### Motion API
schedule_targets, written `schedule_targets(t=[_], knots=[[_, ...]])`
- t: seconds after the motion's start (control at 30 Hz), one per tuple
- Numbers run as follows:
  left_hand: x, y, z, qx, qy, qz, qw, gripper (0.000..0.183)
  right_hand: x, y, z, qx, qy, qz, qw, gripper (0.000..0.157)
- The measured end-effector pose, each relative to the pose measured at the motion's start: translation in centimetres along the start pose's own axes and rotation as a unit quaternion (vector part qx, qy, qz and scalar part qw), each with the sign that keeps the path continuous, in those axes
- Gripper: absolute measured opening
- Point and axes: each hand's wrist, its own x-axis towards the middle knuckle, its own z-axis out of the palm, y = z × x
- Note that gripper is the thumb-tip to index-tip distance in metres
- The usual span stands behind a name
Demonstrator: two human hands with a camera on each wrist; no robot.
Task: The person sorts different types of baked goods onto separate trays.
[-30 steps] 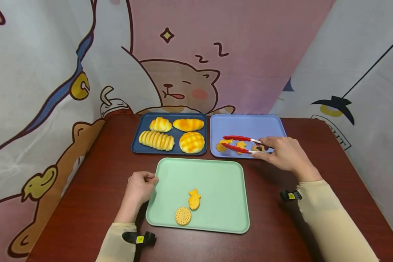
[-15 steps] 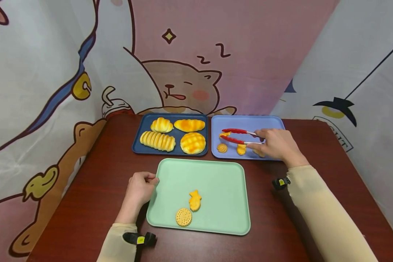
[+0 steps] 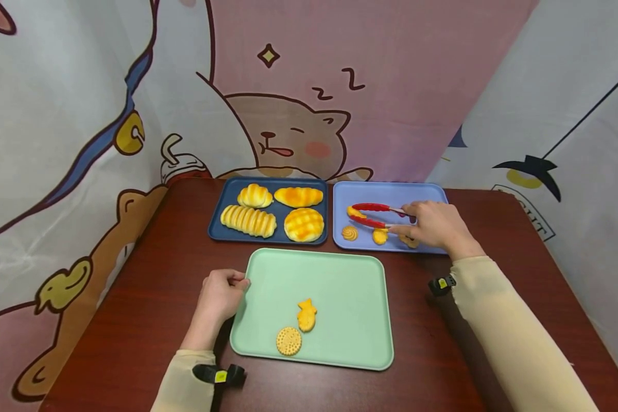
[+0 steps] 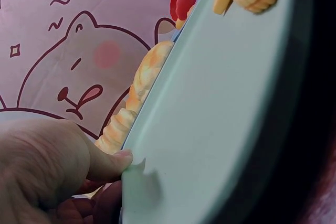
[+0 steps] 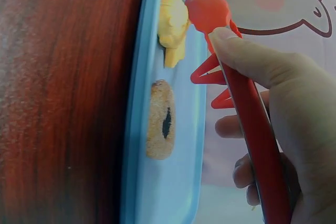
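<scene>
My right hand (image 3: 435,225) holds red-tipped metal tongs (image 3: 373,207) over the periwinkle tray (image 3: 391,193). The tongs' tips lie at a small yellow cookie (image 3: 353,212); whether they squeeze it, I cannot tell. Closer to the near rim are a swirl cookie (image 3: 349,233), a yellow shaped cookie (image 5: 172,24) and a tan cookie with a dark centre (image 5: 160,121). My left hand (image 3: 222,293) pinches the left rim of the light green tray (image 3: 340,280), thumb on top in the left wrist view. This tray bears a fish-shaped cookie (image 3: 306,316) and a round dotted cookie (image 3: 289,341).
A navy tray (image 3: 214,233) with several breads stands behind the green tray, left of the periwinkle one: a croissant (image 3: 254,196), a long loaf (image 3: 298,197), a ridged loaf (image 3: 248,221) and a round bun (image 3: 303,225). All sit on a brown table (image 3: 149,303) before a cartoon curtain (image 3: 407,74).
My right hand has moved back and left with the tongs, uncovering the cookies near the tray's front rim. The tongs' tips have come together slightly around the yellow cookie. My left hand stays put.
</scene>
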Motion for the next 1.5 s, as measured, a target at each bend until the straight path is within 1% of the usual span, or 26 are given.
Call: schedule_targets(t=[0.17,0.3,0.43,0.53,0.6,0.8,0.97,1.03,1.1,1.17,1.27,1.33,1.5], knots=[[0.0,0.0,-0.1,0.003,-0.002,0.000,1.0000,0.018,-0.3,0.0,0.3,0.001,-0.010,0.012,1.000,0.080],[0.0,-0.1,-0.1,0.000,-0.002,0.007,1.0000,0.018,-0.6,0.0,0.4,0.001,-0.008,0.017,1.000,0.087],[0.0,-0.1,-0.1,-0.002,-0.002,0.008,1.0000,0.018,-1.2,0.0,0.4,0.001,0.009,0.012,1.000,0.096],[0.0,-0.1,-0.2,0.001,-0.003,0.005,1.0000,0.018,-2.0,-0.4,0.4,0.003,0.028,0.002,1.000,0.099],[0.0,-0.1,-0.2,0.004,-0.003,0.003,1.0000,0.018,-2.6,-0.8,0.3,0.003,0.043,-0.007,0.999,0.099],[0.0,-0.1,-0.1,0.010,-0.001,0.006,0.9999,0.018,-4.6,-2.5,0.1,0.024,0.087,-0.026,0.996,0.087],[0.1,-0.1,-0.1,0.011,-0.002,0.006,0.9999,0.018,-6.2,-4.2,0.0,0.057,0.094,-0.034,0.993,0.092],[0.0,-0.1,-0.1,0.011,-0.002,0.006,0.9999,0.018,-6.8,-4.9,0.1,0.067,0.098,-0.044,0.992,0.095],[0.1,-0.1,-0.1,0.012,-0.001,0.005,0.9999,0.019,-7.5,-5.6,0.3,0.074,0.102,-0.057,0.990,0.093],[0.0,-0.1,0.0,0.012,0.000,0.005,0.9999,0.019,-8.0,-6.3,0.5,0.076,0.104,-0.072,0.989,0.086],[0.1,-0.1,0.0,0.010,0.000,0.005,0.9999,0.019,-8.8,-7.3,0.7,0.077,0.096,-0.088,0.988,0.082],[0.1,-0.1,0.0,0.010,0.000,0.005,0.9999,0.019,-9.1,-7.9,0.9,0.076,0.086,-0.092,0.989,0.082],[0.1,-0.1,0.0,0.006,-0.003,0.003,1.0000,0.019,-10.0,-9.2,1.5,0.071,0.053,-0.089,0.992,0.090]])
